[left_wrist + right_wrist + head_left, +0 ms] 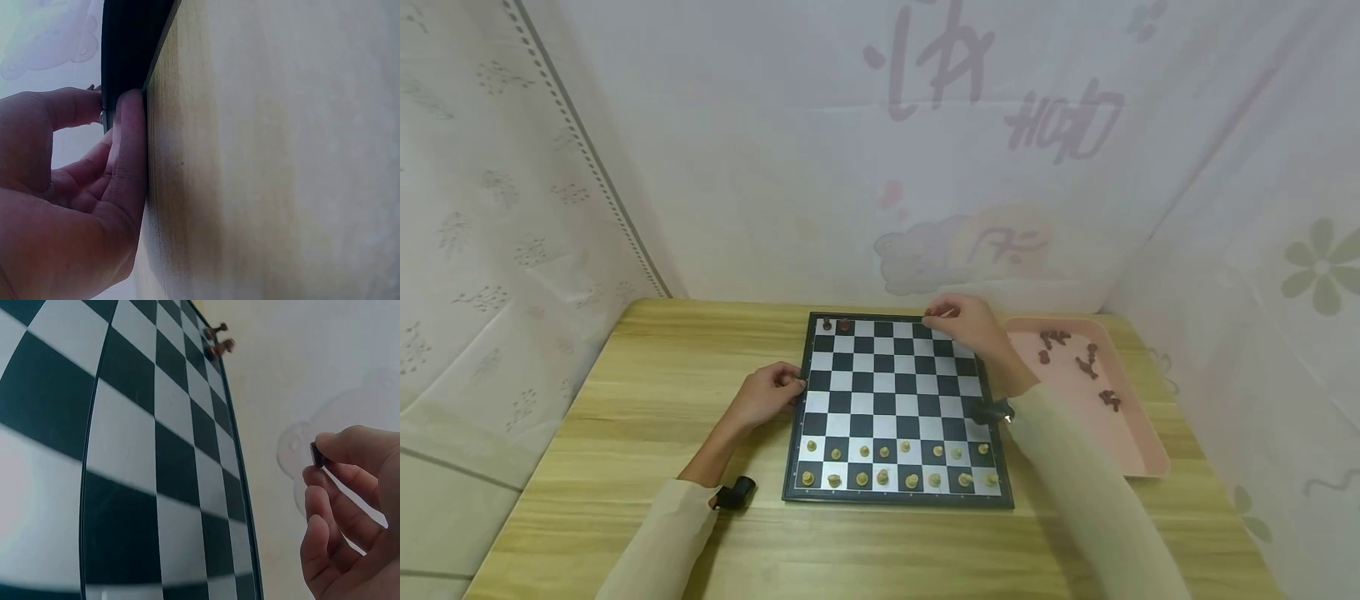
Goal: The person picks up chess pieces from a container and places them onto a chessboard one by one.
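Note:
A black-and-white chessboard (895, 383) lies on the table. My left hand (763, 396) holds its left edge, thumb at the top and fingers (130, 144) along the side in the left wrist view. Over the far edge of the board, my right hand (973, 323) pinches a small dark chess piece (317, 455) between thumb and fingertips, its base showing and the rest hidden by the fingers. Two dark red-brown pieces, a smaller one (827, 324) and a knight-like one (220, 349), stand in the far left corner. Two rows of pale chess pieces (882, 477) fill the near side.
A pink tray (1093, 425) with several dark pieces (1086, 365) lying in it stands right of the board. The wooden table (692, 350) meets a printed cloth wall (775, 208) at the back, with more cloth on both sides.

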A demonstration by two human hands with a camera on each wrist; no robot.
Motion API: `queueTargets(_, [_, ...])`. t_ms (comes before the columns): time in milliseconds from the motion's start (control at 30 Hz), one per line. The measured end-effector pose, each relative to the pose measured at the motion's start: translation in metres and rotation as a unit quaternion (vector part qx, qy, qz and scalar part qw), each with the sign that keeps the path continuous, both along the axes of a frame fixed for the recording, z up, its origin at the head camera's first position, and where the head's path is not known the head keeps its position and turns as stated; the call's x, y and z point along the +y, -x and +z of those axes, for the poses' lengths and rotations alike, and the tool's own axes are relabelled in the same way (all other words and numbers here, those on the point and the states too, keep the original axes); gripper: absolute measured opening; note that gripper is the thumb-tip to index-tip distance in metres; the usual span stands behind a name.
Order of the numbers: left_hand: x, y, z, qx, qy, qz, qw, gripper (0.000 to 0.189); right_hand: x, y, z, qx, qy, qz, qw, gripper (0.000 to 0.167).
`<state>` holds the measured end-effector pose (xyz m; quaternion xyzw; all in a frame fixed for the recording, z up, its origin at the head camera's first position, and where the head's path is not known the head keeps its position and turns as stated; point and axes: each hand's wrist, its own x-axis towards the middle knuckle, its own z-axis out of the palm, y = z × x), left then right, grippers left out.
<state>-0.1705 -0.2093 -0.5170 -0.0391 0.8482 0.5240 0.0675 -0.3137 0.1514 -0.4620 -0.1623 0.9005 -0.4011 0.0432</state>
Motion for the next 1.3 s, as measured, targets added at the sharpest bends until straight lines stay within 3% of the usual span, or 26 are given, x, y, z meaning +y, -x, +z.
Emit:
queueTargets(167, [-0.001, 0.000, -0.001, 0.002, 0.003, 0.001, 1.0000, 0.030, -0.027, 0.002, 0.003, -0.015, 0.006, 0.008, 0.9998, 0.019])
queueTargets(533, [0.000, 0.001, -0.002, -0.008, 0.003, 0.008, 0.9999, 0.031, -0.075, 0.013, -0.010, 0.001, 0.000, 0.027, 0.9996, 0.014])
queueTargets(967, [0.005, 0.001, 0.003, -0.008, 0.007, 0.005, 0.9999, 0.029, -0.100, 0.014, -0.027, 0.006, -0.032, 0.042, 0.9986, 0.010])
queueTargets(1300, [0.003, 0.001, 0.003, -0.001, 0.019, 0.003, 0.9998, 0.030, -0.113, 0.015, -0.029, 0.001, -0.046, 0.046, 0.9979, 0.011])
